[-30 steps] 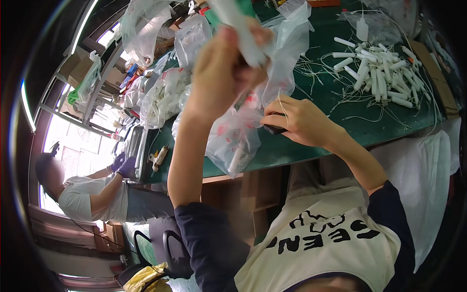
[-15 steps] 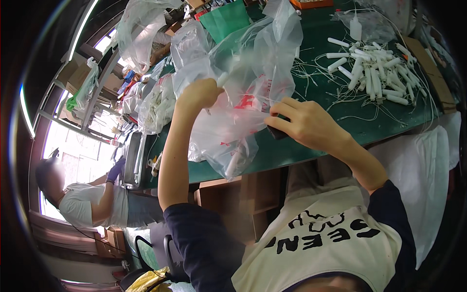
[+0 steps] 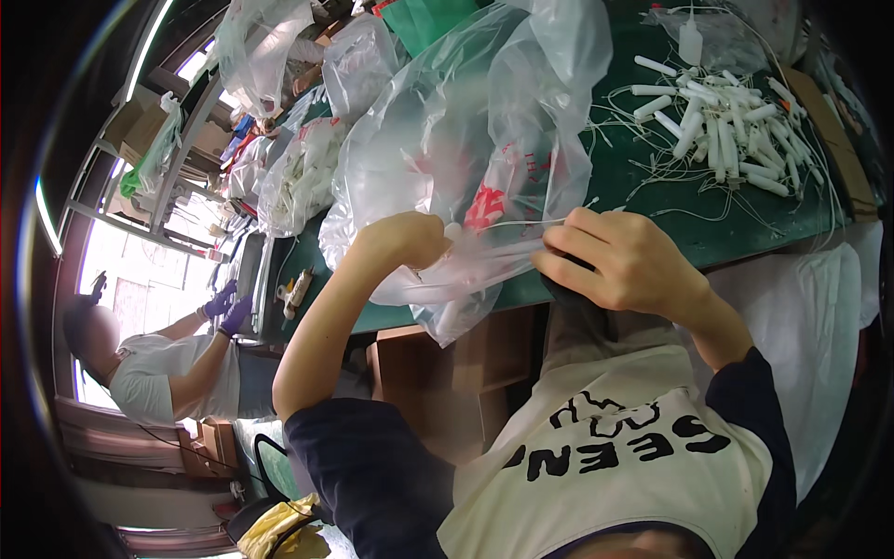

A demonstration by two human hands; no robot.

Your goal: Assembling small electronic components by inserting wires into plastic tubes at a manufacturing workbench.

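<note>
The left hand (image 3: 407, 240) is curled in front of the large clear plastic bag (image 3: 438, 116), its fingers closed round a small white piece (image 3: 453, 230) of which only the end shows. The right hand (image 3: 626, 265) sits across from it, thumb and fingers drawn together on a thin white cord (image 3: 521, 223) that stretches between the two hands, across the lower part of the bag. The undersides of both grips are hidden, so I cannot tell whether they also hold some of the plastic.

The bag has red print on it and lies puffed up on the green worktop (image 3: 643, 244), its lower end hanging over the near edge. To its right lies a heap of white tubes (image 3: 722, 140) with loose cords spreading out around them. A white bottle (image 3: 690, 43) stands just behind the heap, and a strip of cardboard (image 3: 831, 140) lies along its right side. More filled plastic bags (image 3: 300, 186) crowd the left part of the worktop, and a green bag (image 3: 428, 23) is behind the big clear one. Below the near edge is a cardboard box (image 3: 419, 377). At the far left, a co-worker (image 3: 182, 373) in purple gloves (image 3: 233, 315) reaches toward a metal tray (image 3: 248, 272).
</note>
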